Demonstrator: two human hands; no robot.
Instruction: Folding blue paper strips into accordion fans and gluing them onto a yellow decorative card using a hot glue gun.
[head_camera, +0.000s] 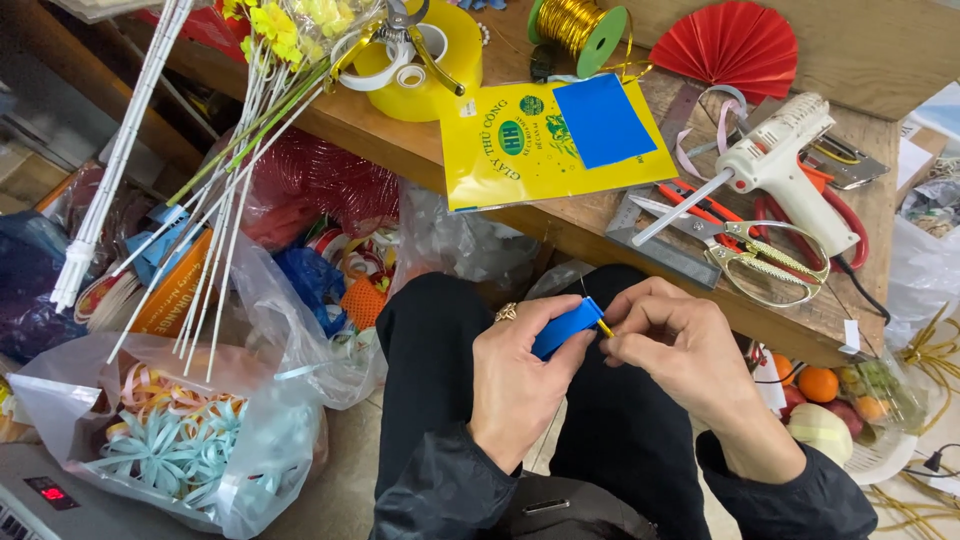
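Both hands work a small blue folded paper piece over the person's lap, near the wooden tabletop's edge.

The left hand (515, 375) clasps the blue paper piece (566, 326) between thumb and fingers, while the right hand (672, 340) pinches a thin yellow strip (605, 327) at its end. On the tabletop (600, 235) beyond lies a flat, glossy yellow rectangular packet (500, 150) with a blue sheet (602, 120) on it. To its right rest a white glue gun (780, 160) and gold-handled scissors (760, 258); farther off sit a yellow tape roll (440, 60), a gold wire spool (580, 25) and a pleated red paper fan (730, 45). Near left, a clear plastic bag (180, 440) holds pale ribbon bows.
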